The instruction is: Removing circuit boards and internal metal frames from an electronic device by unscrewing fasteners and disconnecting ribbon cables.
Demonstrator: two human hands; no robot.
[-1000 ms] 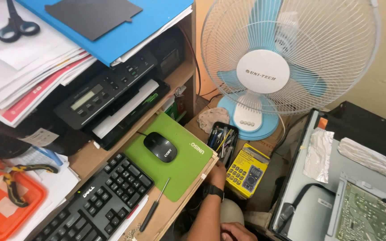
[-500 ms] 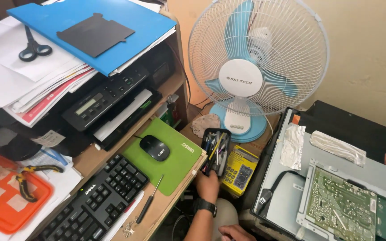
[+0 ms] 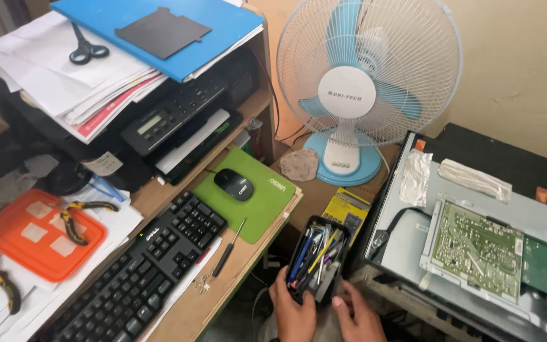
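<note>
A black tool case (image 3: 318,259), open at the top and stuffed with several screwdrivers and pens, sits low in the centre of the head view. My left hand (image 3: 292,313) grips its left side and bottom. My right hand (image 3: 357,316) holds the lower right corner, thumb against the case. The case hangs in the gap between the wooden desk (image 3: 223,297) and the opened flat screen (image 3: 406,240) with its green circuit board (image 3: 476,247). A yellow multimeter (image 3: 344,212) lies just behind the case.
On the desk are a black keyboard (image 3: 140,272), a loose screwdriver (image 3: 228,250), and a mouse (image 3: 233,184) on a green pad (image 3: 267,209). Behind stand a printer (image 3: 172,123) under papers, a blue folder (image 3: 159,38) and scissors (image 3: 85,49). A blue fan (image 3: 362,82) stands at the back. An orange tray (image 3: 14,240) with pliers sits left.
The tool case has come down from beside the green pad towards me. My right hand has joined the left on it. The view has swung right, showing more of the opened screen.
</note>
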